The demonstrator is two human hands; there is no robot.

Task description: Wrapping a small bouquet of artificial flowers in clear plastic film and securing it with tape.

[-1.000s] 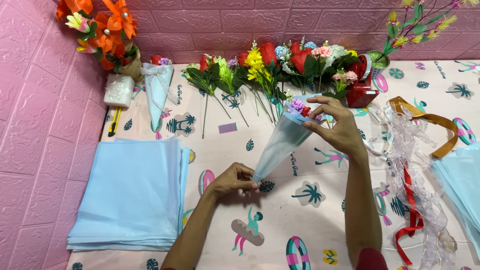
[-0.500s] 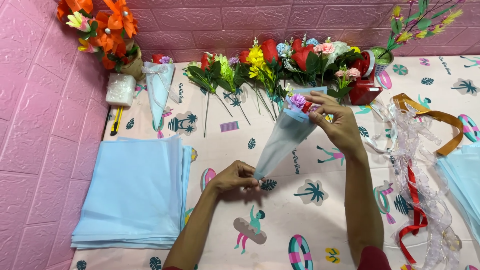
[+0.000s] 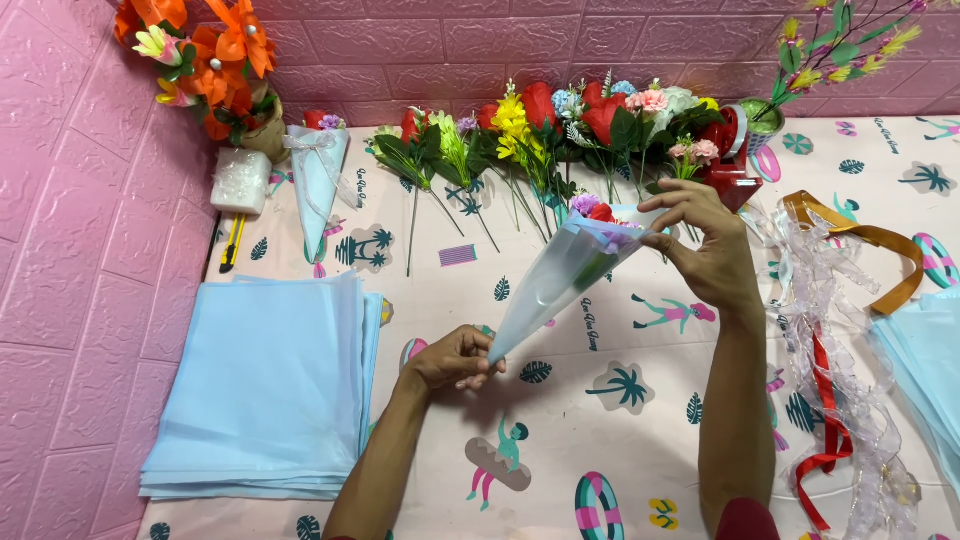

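Between left hand [image 3: 452,358], right hand [image 3: 706,250]: cone wrap [image 3: 560,280].

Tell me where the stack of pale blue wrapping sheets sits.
In the head view, the stack of pale blue wrapping sheets lies on the patterned tablecloth at the left, beside the pink wall, left of the left hand.

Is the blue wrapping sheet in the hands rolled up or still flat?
Rolled: the blue wrapping sheet forms a cone, tip pinched by left hand, small flowers at its open mouth.
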